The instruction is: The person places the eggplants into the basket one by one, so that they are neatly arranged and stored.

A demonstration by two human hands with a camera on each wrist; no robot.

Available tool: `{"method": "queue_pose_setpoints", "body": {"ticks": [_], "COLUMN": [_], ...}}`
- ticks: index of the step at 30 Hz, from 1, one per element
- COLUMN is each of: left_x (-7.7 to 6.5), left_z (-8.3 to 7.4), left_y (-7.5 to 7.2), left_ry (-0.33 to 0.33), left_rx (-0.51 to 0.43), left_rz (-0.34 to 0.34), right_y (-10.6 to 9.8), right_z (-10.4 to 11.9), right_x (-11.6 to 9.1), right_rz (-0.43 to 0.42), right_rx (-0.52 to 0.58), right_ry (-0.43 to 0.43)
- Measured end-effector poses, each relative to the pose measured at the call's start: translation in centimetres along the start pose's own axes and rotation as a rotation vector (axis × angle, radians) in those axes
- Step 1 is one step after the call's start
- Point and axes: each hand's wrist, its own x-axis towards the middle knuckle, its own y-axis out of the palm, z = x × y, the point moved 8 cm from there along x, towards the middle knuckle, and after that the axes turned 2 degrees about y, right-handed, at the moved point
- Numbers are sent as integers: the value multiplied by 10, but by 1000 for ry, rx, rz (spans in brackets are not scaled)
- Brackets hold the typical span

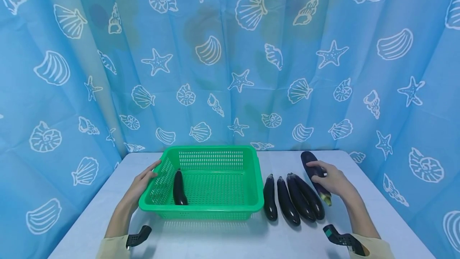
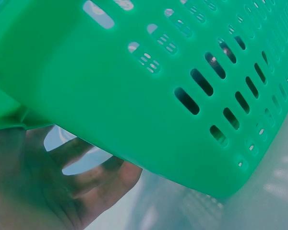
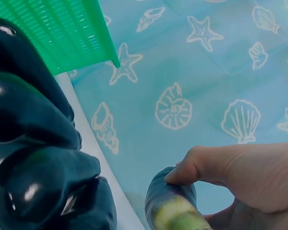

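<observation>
In the head view, a green plastic basket point(image 1: 255, 195) stands on the table with one dark eggplant point(image 1: 179, 189) lying in its left part. My left hand point(image 1: 140, 185) holds the basket's left rim; in the left wrist view its fingers point(image 2: 108, 184) reach along the basket's outer wall point(image 2: 110, 96). To the right of the basket, my right hand point(image 1: 332, 179) grips a long purple eggplant point(image 1: 312, 167) between thumb and fingers, its green stem end point(image 3: 187, 220) pointing toward me. Whether this eggplant touches the table, I cannot tell.
Several glossy eggplants point(image 1: 286, 201) lie side by side between the basket and my right hand. A white cloth point(image 1: 201, 241) covers the table. Behind and on both sides hangs a blue curtain point(image 1: 223, 119) with white shells and starfish.
</observation>
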Motion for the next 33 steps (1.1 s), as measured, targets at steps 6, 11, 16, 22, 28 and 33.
{"method": "queue_pose_setpoints", "body": {"ticks": [6, 11, 16, 22, 28, 33], "left_x": [0, -1, -1, -1, 0, 0], "left_z": [0, 0, 0, 1, 0, 0], "left_y": [-1, -1, -2, -2, -1, -1], "left_ry": [7, 1, 0, -4, -7, -4], "left_rx": [1, 2, 6, 5, 0, -2], "left_rz": [-1, -3, -7, -2, -3, -2], "right_y": [1, 2, 4, 10, 16, 23], "right_z": [10, 18, 22, 25, 33, 38], "right_x": [0, 1, 1, 2, 3, 1], "right_rz": [-15, -17, -15, -22, -22, -6], "right_rx": [-1, -16, -11, 1, 30, 65], "right_ry": [-21, -24, -18, -27, -82, -91]}}
